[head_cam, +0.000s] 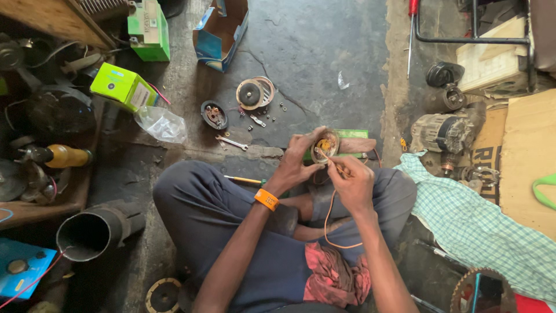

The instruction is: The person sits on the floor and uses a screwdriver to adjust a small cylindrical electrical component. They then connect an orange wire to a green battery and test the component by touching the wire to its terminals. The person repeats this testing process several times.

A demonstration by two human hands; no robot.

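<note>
1. The person sits cross-legged on the concrete floor (pixel 324 52); both hands are raised together over the knees, near the middle of the view.
2. The left hand (pixel 294 162), an orange wristband (pixel 266 199) on its wrist, is clamped around a small round coil plate (pixel 325 146), fingers curled over its rim.
3. The right hand (pixel 352 182) is pinched shut on an orange wire (pixel 328 223), its fingertips touching the plate's near right edge; the wire loops down over the lap.
4. Farther off on the floor lie a round cover (pixel 253 93), a dark round part (pixel 214 115), a spanner (pixel 233 142) and loose bolts.
5. To the far left are green boxes (pixel 123 87) and a clear plastic bag (pixel 162 124); to the right, a checked cloth (pixel 475 226).
</note>
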